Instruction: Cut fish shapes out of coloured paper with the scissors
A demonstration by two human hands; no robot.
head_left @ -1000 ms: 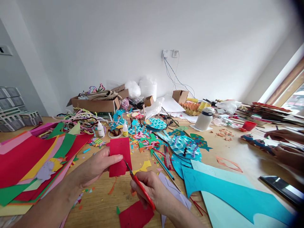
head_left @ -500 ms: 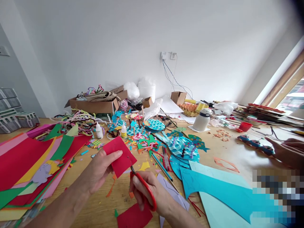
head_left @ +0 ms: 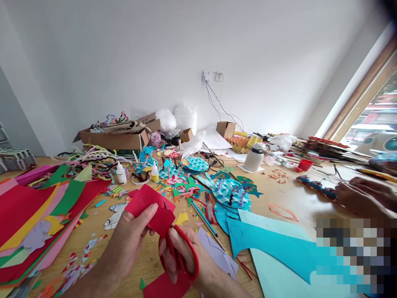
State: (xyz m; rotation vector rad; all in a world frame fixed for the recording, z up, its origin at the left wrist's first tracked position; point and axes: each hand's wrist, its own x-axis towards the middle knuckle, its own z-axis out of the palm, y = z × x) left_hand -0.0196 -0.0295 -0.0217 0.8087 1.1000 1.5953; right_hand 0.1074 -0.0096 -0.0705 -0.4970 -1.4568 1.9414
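Observation:
A piece of red paper [head_left: 149,205] is pinched between the thumb and fingers of my left hand [head_left: 132,234]. My right hand [head_left: 186,244] has its fingers through the handles of red-handled scissors [head_left: 191,254]. Their dark blade cuts into the paper from its lower right side; part of the blade is behind the sheet. Below my hands, a second red paper piece [head_left: 167,285] lies on the table. A lilac paper sheet [head_left: 214,248] lies beside my right forearm.
Coloured sheets [head_left: 25,211] are stacked at left. Glue bottles [head_left: 120,173], paper scraps [head_left: 186,188] and blue wavy paper crafts [head_left: 231,192] lie ahead. A large blue sheet [head_left: 269,240] is at right, near another person's hands [head_left: 362,194] and a row of small blue figures [head_left: 316,186].
The scissors have cut further into the red paper, and its cut part now bends. My view has turned slightly right. The other person's second hand has come into view.

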